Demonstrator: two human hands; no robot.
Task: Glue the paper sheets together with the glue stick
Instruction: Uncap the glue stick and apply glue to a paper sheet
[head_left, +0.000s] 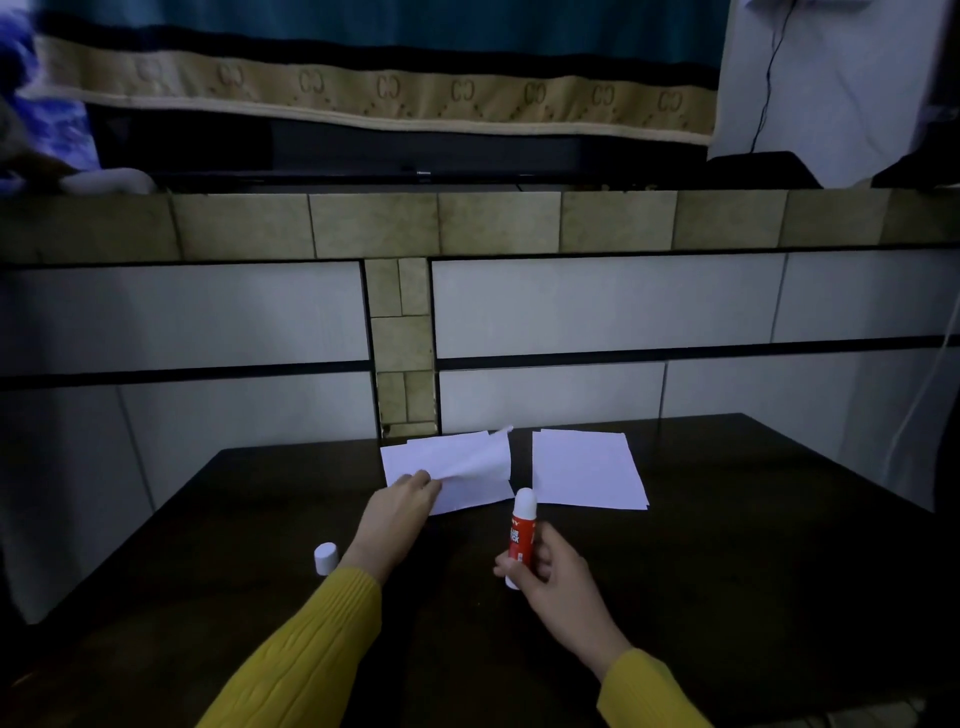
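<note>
fingers (423, 480) of left hand (397, 506) pinch top sheet (467, 460) of left stack (457, 496) — lifted; right hand (550, 577) grips uncapped glue stick (522, 530) upright — cap (325, 558) on worktop (753, 571).

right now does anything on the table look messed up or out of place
Only the left paper stack: its top sheet is lifted and curled where the left hand pinches it, and the sheets under it lie fanned. The right stack lies flat. The cap stands apart, off the glue stick in the right hand.
</note>
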